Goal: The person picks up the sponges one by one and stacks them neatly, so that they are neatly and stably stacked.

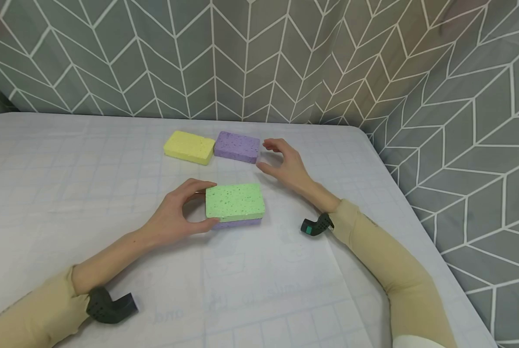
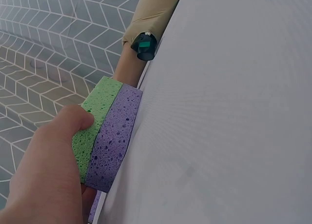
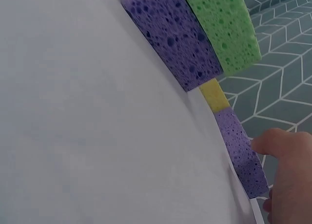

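Note:
A green sponge (image 1: 235, 200) lies flat on a purple sponge (image 1: 238, 224), and the two form a stack on the white table. My left hand (image 1: 170, 212) grips the green sponge at its left end, thumb on the near side and fingers at the far corner. In the left wrist view the thumb presses on the green sponge (image 2: 106, 99), above the purple layer (image 2: 114, 138). Farther back, a second purple sponge (image 1: 237, 147) sits beside a yellow sponge (image 1: 190, 147). My right hand (image 1: 290, 169) hovers at that purple sponge's right end, thumb and fingers spread apart.
A white cloth with faint printed lines covers the table (image 1: 90, 193). Behind and to the right hangs a grey curtain (image 1: 229, 58) with a white chevron pattern. Dark wrist cameras stick out from the left sleeve (image 1: 37, 309) and the right sleeve (image 1: 385, 261).

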### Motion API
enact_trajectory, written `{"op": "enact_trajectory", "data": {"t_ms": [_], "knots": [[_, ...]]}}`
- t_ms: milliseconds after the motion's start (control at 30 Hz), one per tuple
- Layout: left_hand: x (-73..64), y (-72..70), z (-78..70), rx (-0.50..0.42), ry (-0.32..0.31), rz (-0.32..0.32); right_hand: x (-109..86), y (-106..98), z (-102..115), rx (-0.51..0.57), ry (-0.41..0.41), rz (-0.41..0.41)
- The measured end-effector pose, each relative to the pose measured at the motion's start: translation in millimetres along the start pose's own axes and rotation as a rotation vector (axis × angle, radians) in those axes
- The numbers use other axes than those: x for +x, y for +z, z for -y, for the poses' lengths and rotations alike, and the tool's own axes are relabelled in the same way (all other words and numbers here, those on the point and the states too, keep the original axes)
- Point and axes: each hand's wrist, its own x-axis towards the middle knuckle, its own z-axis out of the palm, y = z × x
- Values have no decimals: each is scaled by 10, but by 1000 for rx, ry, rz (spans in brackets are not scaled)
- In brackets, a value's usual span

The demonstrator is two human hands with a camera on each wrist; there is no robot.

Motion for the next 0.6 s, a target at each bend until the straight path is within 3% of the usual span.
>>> {"op": "enact_trajectory", "data": {"t_ms": [333,600], "knots": [[7,3,-2,-1,5,5,182,14,-45,-59,120,92],[-10,3,-1,4,5,13,253,42,-72,-80,108,146]]}}
